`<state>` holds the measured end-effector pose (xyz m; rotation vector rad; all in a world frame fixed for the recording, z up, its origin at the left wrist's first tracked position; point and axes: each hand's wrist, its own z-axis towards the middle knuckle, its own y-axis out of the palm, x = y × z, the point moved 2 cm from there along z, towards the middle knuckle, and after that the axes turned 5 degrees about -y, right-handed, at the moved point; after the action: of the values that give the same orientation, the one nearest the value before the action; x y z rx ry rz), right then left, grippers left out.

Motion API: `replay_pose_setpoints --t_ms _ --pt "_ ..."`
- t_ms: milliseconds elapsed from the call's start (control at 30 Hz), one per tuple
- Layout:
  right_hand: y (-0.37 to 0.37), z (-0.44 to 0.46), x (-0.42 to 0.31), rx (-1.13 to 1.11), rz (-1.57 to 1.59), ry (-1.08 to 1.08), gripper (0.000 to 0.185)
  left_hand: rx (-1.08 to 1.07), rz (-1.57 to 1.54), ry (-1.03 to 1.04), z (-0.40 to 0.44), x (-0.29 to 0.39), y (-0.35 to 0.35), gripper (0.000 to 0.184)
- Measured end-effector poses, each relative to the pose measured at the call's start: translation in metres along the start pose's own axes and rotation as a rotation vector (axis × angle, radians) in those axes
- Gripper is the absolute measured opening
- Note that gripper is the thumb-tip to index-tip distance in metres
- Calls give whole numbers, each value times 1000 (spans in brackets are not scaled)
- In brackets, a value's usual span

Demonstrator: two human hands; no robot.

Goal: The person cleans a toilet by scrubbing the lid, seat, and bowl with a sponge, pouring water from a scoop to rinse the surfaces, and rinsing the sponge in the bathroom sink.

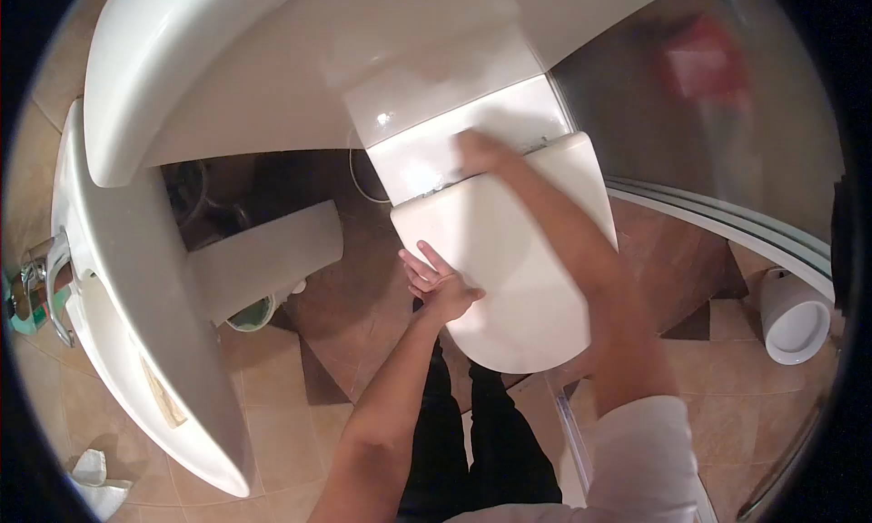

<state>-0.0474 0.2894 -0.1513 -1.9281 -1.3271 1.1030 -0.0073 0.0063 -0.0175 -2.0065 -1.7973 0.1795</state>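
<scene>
My white sleeve [640, 446] is closest, beyond the front right of the toilet lid [500, 259], which lies flat. From the left, the washbasin [150, 296] stands well apart from the lid. My left hand [443, 291] is over the lid's left edge, wrist bent, fingers spread. My right arm reaches across the lid to its hinge end, where my right hand [479, 152] blurs; I can't tell its grip. Well right of the lid stands a white container [795, 316].

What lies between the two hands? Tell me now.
In the head view, part of the lid lies between the left hand and right hand.
</scene>
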Motion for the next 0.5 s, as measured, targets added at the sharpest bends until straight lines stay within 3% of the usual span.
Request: replay_pose_setpoints --t_ms 33,100,200,267,333,367,433,500 --pt "-1 -1 0 -1 -2 -2 42 0 4 -7 -2 3 -1 132" --pt "-78 -73 12 -159 204 247 35 -56 -22 23 -4 10 10 133" --pt "-73 -51 12 -4 237 295 31 -28 24 -33 2 3 -2 134" --pt "-63 -38 -2 131 134 234 33 -25 4 -34 5 2 -2 139" --pt "-42 -9 -62 287 398 131 37 -38 1 -27 3 -1 -1 139" --pt "-19 16 -93 163 561 108 35 -39 -3 -22 3 0 0 139" --pt "-50 5 -141 64 358 91 29 -32 -16 -2 9 -4 4 139" --pt "-46 -11 -106 156 332 149 23 -38 -20 5 8 -5 4 139"
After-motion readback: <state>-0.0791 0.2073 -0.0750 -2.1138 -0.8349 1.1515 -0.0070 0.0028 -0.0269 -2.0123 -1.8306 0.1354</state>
